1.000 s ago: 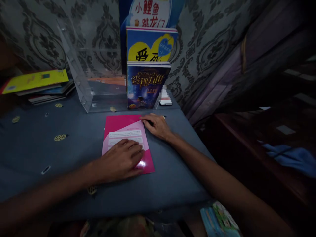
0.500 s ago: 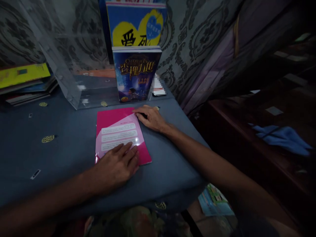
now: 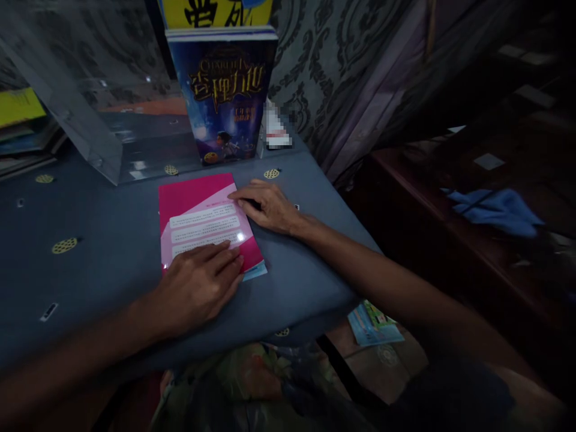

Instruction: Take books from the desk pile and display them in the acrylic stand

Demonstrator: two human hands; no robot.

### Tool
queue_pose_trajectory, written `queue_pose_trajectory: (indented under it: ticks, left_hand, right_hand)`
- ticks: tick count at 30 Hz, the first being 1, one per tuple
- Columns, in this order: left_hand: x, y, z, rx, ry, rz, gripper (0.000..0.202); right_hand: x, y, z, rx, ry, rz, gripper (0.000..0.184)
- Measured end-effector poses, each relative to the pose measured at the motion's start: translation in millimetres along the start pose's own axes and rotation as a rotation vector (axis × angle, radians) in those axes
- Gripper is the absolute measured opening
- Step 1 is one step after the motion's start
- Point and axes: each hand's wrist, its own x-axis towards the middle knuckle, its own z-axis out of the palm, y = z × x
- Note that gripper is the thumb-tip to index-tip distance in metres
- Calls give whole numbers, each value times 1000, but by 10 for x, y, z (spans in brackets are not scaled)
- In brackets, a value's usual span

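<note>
- Directly before the seated person, a thin magenta-and-pale-pink glossy booklet (image 3: 193, 192) lies flat on a table covered with a dark grey-blue cloth (image 3: 121, 234) printed with yellow pineapples. It sits near the table's front right corner.
- Across its lower part rests the person's left hand (image 3: 204, 279), palm down, fingers stretched out and lying close together. It presses on the cover and grips nothing that I can see.
- At the booklet's upper right edge is the right hand (image 3: 267, 204): index finger extended onto the cover, thumb bent below, a small gap between them. I cannot tell whether they pinch the edge.
- Under the booklet's near right corner, a pale blue printed corner (image 3: 255, 272) sticks out.
- Just beyond stands a clear plastic rack (image 3: 105, 157), with an upright dark blue paperback with gold lettering (image 3: 225, 99) at its right side.
- As I judge it, the pale blue layer could slide further askew if the left palm pushes sideways on that slick cover.
- Lifting the edge while the left hand bears down could crease the booklet; a hard forward shove could knock the rack and tip the paperback.
</note>
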Motion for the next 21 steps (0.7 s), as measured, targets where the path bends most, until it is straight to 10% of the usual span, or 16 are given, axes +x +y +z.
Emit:
queue_pose_trajectory:
  ticks: [21]
  left_hand:
    - [-115,-43,108,-12,-19,-13,32]
  right_hand:
    - [-870,-540,-262,11,-194,-74,55]
